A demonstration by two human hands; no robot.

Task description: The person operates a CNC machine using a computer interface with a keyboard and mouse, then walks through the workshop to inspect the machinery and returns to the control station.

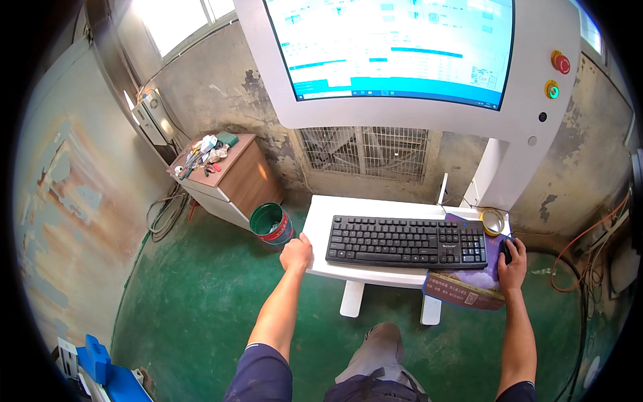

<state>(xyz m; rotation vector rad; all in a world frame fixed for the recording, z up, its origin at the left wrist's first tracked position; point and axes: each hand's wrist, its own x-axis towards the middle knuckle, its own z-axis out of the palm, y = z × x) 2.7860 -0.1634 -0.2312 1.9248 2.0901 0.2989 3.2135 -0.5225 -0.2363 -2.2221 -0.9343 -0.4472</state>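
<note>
My right hand [513, 271] rests over a black computer mouse [507, 250], its fingers curved round it. The mouse sits on a purple printed mouse pad [462, 287], which hangs over the front edge of a white keyboard shelf [317, 236]. At the shelf's left end my left hand [297, 253] is closed on the edge, thumb uppermost. Between the two hands lies a black keyboard [405, 242], partly on the pad. A roll of yellowish tape [493, 222] lies just behind the mouse. Above, a large lit screen [395, 50] shows windows and a task bar.
Right of the screen are a red stop button [560, 63] and a green-lit button [552, 90]. A wooden cabinet [244, 177] with tools on top and a green-and-red bucket [273, 224] stand at left. Cables [581, 295] run along the right floor. A wall grille [362, 153] is behind.
</note>
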